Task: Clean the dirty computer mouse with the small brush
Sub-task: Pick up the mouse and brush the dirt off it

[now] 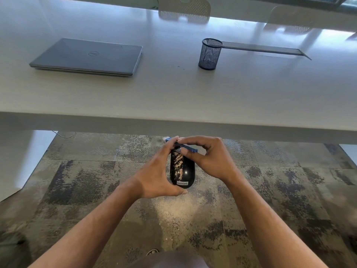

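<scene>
While left hand (156, 176) grips dusty mouse (182, 171) | right hand (210, 159) fingers pinch brush (190, 148)

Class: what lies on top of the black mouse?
Pale gritty dirt streaks the mouse's top. The blue brush, held by the right hand, crosses its far end. The left hand covers the mouse's left side.

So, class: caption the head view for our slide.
Left hand holds a dusty black Lenovo mouse below the desk edge; right hand brushes it with a small blue brush.
</scene>
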The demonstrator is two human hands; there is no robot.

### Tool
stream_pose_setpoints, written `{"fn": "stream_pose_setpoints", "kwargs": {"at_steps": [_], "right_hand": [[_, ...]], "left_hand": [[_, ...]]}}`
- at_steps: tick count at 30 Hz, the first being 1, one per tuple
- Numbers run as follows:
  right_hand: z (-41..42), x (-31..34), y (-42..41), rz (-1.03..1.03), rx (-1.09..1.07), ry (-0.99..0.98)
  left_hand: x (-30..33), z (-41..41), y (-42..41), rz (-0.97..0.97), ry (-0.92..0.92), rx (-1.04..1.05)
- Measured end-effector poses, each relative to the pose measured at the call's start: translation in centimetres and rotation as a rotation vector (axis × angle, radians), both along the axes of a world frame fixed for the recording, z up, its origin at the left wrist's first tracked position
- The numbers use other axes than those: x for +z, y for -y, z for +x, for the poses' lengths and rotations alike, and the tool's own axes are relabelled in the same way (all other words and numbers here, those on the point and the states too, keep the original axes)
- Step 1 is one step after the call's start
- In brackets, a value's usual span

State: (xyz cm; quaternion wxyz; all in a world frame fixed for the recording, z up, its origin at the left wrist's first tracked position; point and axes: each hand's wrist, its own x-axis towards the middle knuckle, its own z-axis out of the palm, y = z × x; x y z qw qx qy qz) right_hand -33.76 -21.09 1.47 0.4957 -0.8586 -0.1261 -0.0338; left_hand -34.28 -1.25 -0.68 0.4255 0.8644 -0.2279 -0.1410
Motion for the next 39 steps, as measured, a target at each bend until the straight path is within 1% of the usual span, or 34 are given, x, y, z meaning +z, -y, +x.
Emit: {"fn": "stream_pose_setpoints", "kwargs": {"at_steps": [6, 13, 17, 20, 22, 25, 30, 39], "right_hand": [[-0.4, -0.1, 0.3, 0.052, 0.069, -0.019], [-1.1, -0.6, 1.4, 0.033, 0.16, -0.099], [-1.7, -1.2, 1.8, 0.069, 0.175, -0.162], [-2.3, -2.0, 2.0, 0.181, 0.162, -0.227], [-2.8, -2.5, 2.1, 0.274, 0.168, -0.308], [-3.3, -2.8, 1.9, 0.333, 0.203, -0.401], [-3.3, -3.0, 1.6, 0.495, 0.177, -0.445], [-2.9, -4.0, 1.6, 0.601, 0.138, -0.465]], "left_hand": [[-0.2, 0.0, 0.1, -0.053, -0.019, -0.014], [-0.4, -0.1, 0.0, -0.069, -0.037, -0.013], [-0.4, -0.2, 0.0, -0.064, -0.048, -0.002], [-0.3, -0.2, 0.0, -0.054, -0.04, 0.002], [-0.3, -0.2, 0.0, -0.054, -0.042, 0.002], [-0.4, -0.2, 0.1, -0.048, -0.041, -0.004], [-0.4, -0.1, 0.3, -0.051, -0.035, -0.016], [-0.5, 0.0, 0.2, -0.049, -0.021, -0.024]]}}
